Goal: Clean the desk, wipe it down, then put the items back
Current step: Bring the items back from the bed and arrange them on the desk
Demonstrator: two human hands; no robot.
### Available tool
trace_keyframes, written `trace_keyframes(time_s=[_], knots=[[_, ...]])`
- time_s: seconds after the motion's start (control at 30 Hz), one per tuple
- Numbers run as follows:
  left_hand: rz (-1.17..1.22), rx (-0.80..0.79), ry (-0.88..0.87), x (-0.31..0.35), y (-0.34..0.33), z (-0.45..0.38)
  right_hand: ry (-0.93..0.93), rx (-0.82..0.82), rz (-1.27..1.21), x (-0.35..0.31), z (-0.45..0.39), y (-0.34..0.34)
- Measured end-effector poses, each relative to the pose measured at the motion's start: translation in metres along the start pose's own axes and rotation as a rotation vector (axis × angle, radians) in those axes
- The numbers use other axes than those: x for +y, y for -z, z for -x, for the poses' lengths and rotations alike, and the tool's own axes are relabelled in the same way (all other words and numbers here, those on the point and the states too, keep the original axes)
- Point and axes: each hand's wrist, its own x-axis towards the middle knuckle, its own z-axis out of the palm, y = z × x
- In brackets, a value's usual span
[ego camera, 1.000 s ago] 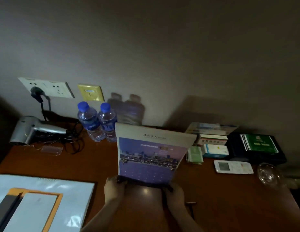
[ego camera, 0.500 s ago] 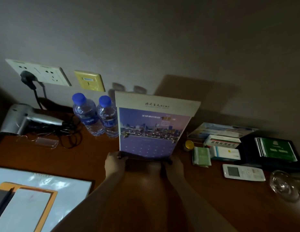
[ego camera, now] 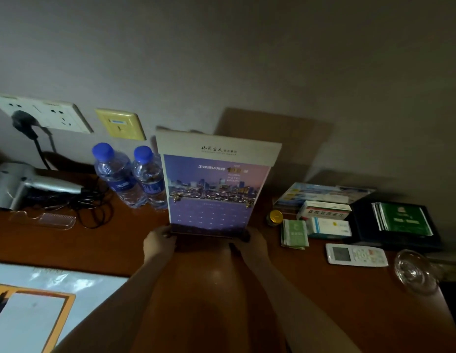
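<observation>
An upright display stand with a purple city picture and a cream top stands on the brown wooden desk, close to the back wall. My left hand grips its base at the lower left corner. My right hand grips the base at the lower right corner. Two water bottles with blue caps stand just left of the stand, touching or nearly touching it.
A silver hair dryer with tangled black cord and a clear comb lie at left. A white pad covers the front left. At right are a small yellow-lidded jar, medicine boxes, a white remote, a black tray and a glass ashtray.
Both hands have pushed the display stand away from me toward the wall, beside the bottles. The yellow-lidded jar, hidden behind it earlier, has come into view.
</observation>
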Motion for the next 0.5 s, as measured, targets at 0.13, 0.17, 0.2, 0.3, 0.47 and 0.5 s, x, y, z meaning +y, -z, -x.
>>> trace_keyframes(time_s=[0.13, 0.17, 0.2, 0.3, 0.47, 0.5], knots=[[-0.248, -0.106, -0.036, -0.019, 0.010, 0.023, -0.052, 0.038, -0.005, 0.024, 0.037, 0.028], [-0.289, -0.136, -0.049, -0.024, 0.010, 0.034, -0.077, 0.076, 0.003, 0.035, 0.051, 0.037], [-0.328, -0.165, -0.068, -0.029, 0.009, 0.047, -0.112, 0.117, 0.007, 0.048, 0.065, 0.047], [-0.451, -0.216, -0.147, -0.043, 0.002, 0.083, -0.244, 0.199, 0.051, 0.084, 0.104, 0.071], [-0.620, -0.328, -0.257, -0.049, -0.024, 0.140, -0.328, 0.188, 0.171, 0.131, 0.167, 0.079], [-0.642, -0.345, -0.275, -0.047, -0.029, 0.149, -0.331, 0.165, 0.190, 0.135, 0.176, 0.077]])
